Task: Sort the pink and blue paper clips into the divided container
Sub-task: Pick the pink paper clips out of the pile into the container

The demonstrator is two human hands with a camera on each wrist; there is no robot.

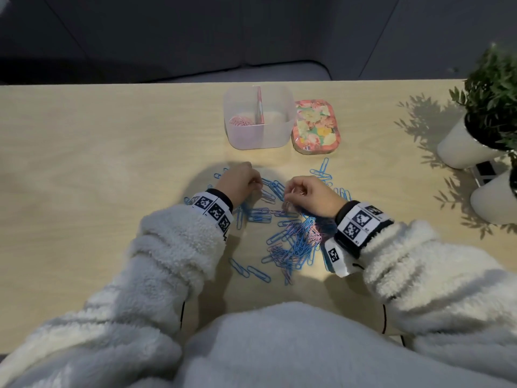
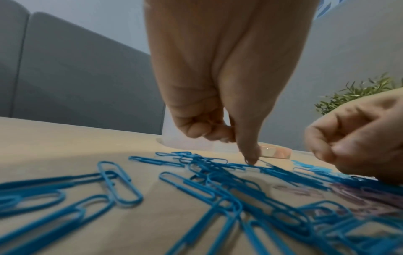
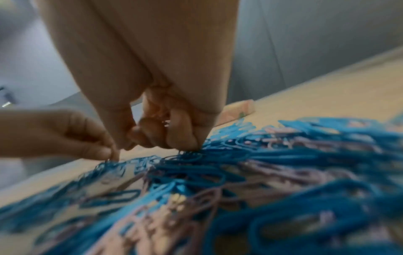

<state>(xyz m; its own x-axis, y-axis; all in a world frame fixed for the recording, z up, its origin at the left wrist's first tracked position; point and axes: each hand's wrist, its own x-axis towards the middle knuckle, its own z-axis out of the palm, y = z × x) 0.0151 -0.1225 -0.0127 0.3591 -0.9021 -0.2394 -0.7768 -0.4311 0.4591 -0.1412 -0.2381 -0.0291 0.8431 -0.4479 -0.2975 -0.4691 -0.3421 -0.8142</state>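
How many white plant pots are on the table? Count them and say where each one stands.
2. Both stand at the table's right edge: the farther pot holds a leafy plant; the nearer pot is cut off by the frame. More could lie out of view.

Bare table (image 1: 112,152) stretches wide on the left, so that side's an easy way in. Straight ahead, the divided container (image 1: 258,119) and the floral tin (image 1: 316,126) sit side by side, touching, blocking the far middle. The paper clips (image 1: 291,242) are scattered across the near centre. Right edge is crowded by potted plants (image 1: 481,119), leaves overhanging the table.
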